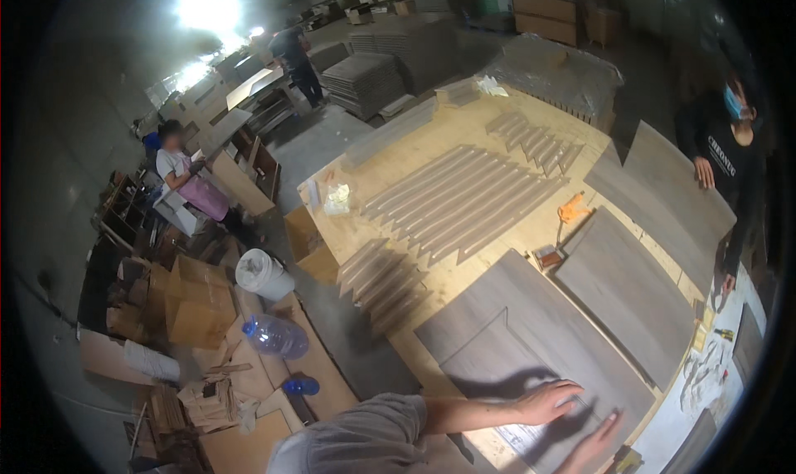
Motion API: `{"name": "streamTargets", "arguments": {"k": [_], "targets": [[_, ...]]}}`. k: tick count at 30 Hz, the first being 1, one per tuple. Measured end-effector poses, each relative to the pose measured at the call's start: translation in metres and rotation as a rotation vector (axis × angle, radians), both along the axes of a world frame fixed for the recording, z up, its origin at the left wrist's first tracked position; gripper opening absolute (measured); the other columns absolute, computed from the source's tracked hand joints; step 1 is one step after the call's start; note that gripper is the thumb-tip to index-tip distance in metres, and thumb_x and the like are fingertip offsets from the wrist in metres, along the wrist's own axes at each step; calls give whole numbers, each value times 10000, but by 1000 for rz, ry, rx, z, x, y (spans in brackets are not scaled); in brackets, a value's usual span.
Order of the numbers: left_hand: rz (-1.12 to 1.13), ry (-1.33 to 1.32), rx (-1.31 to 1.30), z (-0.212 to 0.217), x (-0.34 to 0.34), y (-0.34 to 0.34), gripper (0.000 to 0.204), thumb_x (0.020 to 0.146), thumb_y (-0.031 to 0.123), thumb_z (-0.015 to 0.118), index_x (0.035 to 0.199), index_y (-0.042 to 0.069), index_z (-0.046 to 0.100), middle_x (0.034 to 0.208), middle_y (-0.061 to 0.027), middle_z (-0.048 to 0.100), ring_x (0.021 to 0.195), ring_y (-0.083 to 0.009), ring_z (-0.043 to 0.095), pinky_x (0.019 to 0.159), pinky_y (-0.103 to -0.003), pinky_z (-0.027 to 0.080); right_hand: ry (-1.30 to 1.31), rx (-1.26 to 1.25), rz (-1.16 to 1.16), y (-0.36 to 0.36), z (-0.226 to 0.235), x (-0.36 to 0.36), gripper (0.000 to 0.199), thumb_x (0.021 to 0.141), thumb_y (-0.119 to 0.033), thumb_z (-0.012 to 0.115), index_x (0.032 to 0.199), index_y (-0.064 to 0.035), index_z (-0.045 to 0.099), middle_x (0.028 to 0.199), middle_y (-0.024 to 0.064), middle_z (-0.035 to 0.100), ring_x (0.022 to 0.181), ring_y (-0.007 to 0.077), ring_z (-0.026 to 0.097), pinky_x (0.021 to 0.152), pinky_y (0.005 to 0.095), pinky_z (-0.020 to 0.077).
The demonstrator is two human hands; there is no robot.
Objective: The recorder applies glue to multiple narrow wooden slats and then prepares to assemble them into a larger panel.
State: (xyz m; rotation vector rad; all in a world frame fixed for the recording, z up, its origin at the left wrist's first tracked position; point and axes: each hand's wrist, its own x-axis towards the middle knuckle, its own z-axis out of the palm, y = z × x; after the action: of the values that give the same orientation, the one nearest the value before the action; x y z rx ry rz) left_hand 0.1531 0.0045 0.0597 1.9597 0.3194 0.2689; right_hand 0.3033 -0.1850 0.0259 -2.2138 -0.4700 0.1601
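A large grey wood-grain panel (489,325) lies at the near end of the table, with a thin inset outline on its face. Over its near right part reaches my left hand (549,401), fingers extended and slightly bent, thumb apart. My right hand (599,442) comes in from the lower edge with its fingers stretched along the panel's surface. Both hands cast dark shadows on the panel. I see no object held in either one. A pale patch (518,441) shows below my left forearm.
Beyond lie rows of grey-brown strips (464,200), another panel (626,291), an orange glue gun (572,209) and a small brown block (549,258). At right a masked co-worker (730,159) touches an upright panel (663,192). A water jug (278,335), bucket (264,275) and cartons (199,300) stand left.
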Motion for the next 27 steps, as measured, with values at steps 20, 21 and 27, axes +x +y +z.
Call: {"name": "streamTargets", "arguments": {"k": [20,21,27], "targets": [[290,0,-165,-30,-186,196,748,1053,526,183,1605,42,42,1682,-158,27,1556,-295,4,1230,-518,-9,1041,704,442,295,86,-322,824,1001,-672,301,1561,-67,306,1609,73,321,1481,265,285,1206,517,171],[361,-72,-368,-28,-206,218,725,1058,501,184,1602,33,85,1675,-170,83,1554,-292,39,1236,-492,9,1111,664,548,295,90,-334,834,998,-674,316,1558,-58,308,1601,85,325,1474,267,294,1206,504,175],[705,-35,-167,-29,-261,284,516,998,382,549,1351,8,501,1360,-219,540,1310,-355,490,1095,-444,371,1158,263,897,262,115,-293,651,990,-473,558,1454,-24,474,1434,132,543,1331,226,495,1136,403,343]]}}
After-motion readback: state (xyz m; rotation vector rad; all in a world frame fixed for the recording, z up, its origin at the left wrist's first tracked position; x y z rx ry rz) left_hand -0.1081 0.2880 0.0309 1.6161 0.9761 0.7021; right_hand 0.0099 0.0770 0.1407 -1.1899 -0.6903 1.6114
